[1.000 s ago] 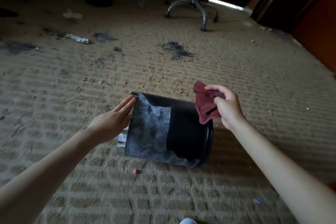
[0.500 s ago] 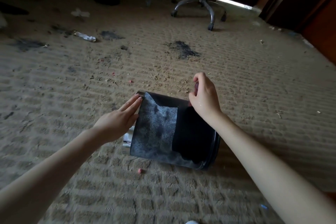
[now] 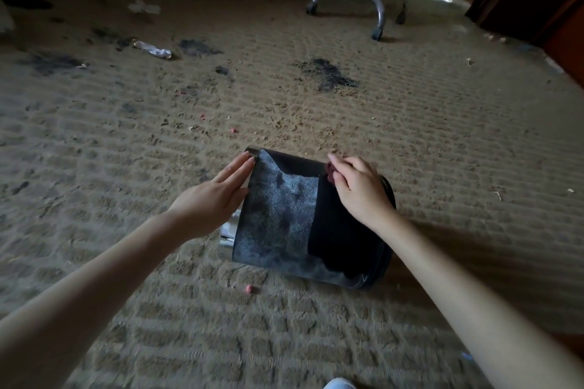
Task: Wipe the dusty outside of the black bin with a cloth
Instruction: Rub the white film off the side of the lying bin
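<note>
Black bin lies on its side on the carpet, half its wall grey with dust. Left hand, fingers straight, steadies one end. Right hand seemingly bunches the red cloth against the clean part, mid-wipe. The next stroke should sweep across the dust.

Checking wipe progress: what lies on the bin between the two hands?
Head view: a dusty grey patch beside the left hand, then a clean black strip up to the right hand holding the cloth.

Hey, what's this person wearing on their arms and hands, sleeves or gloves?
Nothing visible. The left hand and right hand are ungloved, no rings showing; left forearm and right forearm are bare to the frame edge: no sleeves, watch or bracelet.
</note>
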Motion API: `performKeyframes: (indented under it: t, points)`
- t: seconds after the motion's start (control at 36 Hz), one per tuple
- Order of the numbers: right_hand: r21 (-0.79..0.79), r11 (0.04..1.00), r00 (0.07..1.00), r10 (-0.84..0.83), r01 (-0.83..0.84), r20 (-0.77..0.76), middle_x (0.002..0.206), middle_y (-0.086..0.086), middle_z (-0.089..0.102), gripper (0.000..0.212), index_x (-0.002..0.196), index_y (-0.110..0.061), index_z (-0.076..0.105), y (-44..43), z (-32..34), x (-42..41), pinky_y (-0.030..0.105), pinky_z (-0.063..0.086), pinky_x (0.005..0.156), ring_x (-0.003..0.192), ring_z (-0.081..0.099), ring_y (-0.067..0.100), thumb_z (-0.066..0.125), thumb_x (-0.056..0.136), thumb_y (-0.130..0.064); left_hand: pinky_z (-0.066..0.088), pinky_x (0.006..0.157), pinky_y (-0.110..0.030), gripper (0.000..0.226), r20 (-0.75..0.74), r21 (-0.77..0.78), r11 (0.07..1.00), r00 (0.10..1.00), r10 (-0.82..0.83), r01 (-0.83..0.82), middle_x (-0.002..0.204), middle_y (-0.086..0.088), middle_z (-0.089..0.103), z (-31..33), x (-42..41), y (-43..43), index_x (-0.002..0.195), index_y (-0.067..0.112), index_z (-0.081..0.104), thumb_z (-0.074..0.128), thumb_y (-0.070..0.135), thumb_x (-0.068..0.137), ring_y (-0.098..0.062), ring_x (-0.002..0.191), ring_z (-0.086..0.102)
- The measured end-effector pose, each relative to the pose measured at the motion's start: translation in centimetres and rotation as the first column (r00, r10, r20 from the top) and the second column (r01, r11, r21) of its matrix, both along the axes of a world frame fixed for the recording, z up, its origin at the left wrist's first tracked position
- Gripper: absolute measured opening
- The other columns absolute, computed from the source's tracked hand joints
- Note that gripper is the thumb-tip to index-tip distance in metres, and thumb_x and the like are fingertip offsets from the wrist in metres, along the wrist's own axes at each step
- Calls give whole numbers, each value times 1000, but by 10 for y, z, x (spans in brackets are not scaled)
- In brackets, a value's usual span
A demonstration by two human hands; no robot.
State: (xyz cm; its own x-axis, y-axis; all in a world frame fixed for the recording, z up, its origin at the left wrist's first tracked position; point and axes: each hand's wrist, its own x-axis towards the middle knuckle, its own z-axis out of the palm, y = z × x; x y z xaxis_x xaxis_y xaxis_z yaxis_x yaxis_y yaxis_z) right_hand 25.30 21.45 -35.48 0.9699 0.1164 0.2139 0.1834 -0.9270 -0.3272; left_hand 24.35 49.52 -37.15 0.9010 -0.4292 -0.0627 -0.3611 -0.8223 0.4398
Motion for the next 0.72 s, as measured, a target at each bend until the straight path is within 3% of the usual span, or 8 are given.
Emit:
performKeyframes:
  t: [0.06, 0.14, 0.22, 0.36, 0.42, 0.56, 0.64, 0.72]
  points:
    - [108, 993, 999, -40, 36, 30, 114, 12, 59, 43, 133, -11, 50, 2, 5, 2, 32, 39, 86, 105, 51, 30, 57, 90, -12, 52, 86, -41, 55, 0, -8, 1000, 1000, -2, 2, 147, 33, -18, 0, 0, -1, 146, 41, -6, 18, 46, 97, -16, 125, 48]
    - [226, 970, 995, -94, 88, 17, 102, 11, 61, 29, 110, -7, 57, 9, 15, 16, 22, 32, 73, 97, 54, 26, 66, 83, -10, 52, 86, -41, 55, 3, -3, 1000, 1000, -7, 7, 145, 34, -19, 0, 1, -1, 145, 42, -7, 16, 48, 96, -15, 127, 45]
    - [119, 992, 998, -47, 52, -44, 104, 9, 59, 16, 101, -10, 67, 15, 12, 26, 22, 29, 79, 104, 50, 29, 62, 87, -12, 53, 84, -41, 54, 1, 18, 1000, 1000, -9, 9, 143, 37, -21, 1, 2, -2, 144, 44, -9, 15, 48, 96, -15, 126, 46]
    - [-12, 999, 998, 52, -52, -28, 111, 11, 58, 26, 113, -8, 67, 16, 9, 14, 20, 24, 86, 108, 43, 31, 50, 93, -6, 56, 69, -37, 54, 13, 88, 996, 1000, -8, 7, 142, 34, -24, 6, 1, -2, 142, 45, -16, 10, 50, 95, -18, 121, 51]
    - [-48, 996, 997, 81, -80, 18, 105, 13, 60, 26, 109, -5, 68, 17, 11, 5, 20, 24, 85, 103, 45, 33, 52, 90, -1, 56, 66, -34, 54, 12, 107, 994, 1000, -3, 1, 142, 33, -25, 9, -1, -3, 142, 44, -17, 9, 49, 95, -18, 122, 51]
    - [-40, 991, 975, 136, -131, 177, 90, 14, 62, 24, 96, 0, 71, 20, 1, -26, 33, 38, 81, 82, 53, 37, 63, 76, 10, 46, 55, -26, 54, 19, 123, 992, 1000, 16, -18, 143, 31, -25, 11, -8, -4, 143, 42, -16, 11, 47, 97, -18, 117, 54]
    - [-34, 981, 950, 196, -193, 242, 93, 13, 62, 26, 99, 0, 71, 20, -4, -48, 30, 37, 84, 86, 50, 31, 59, 77, 8, 41, 55, -25, 54, 27, 116, 993, 999, 26, -29, 142, 31, -25, 10, -9, -4, 144, 41, -14, 12, 47, 97, -17, 116, 54]
    - [-78, 966, 936, 259, -248, 239, 96, 13, 62, 27, 102, -1, 70, 18, -11, -65, 35, 43, 84, 91, 45, 26, 50, 83, 1, 48, 64, -28, 55, 22, 91, 996, 1000, 14, -16, 142, 32, -24, 9, -6, -4, 144, 41, -13, 13, 48, 97, -17, 121, 51]
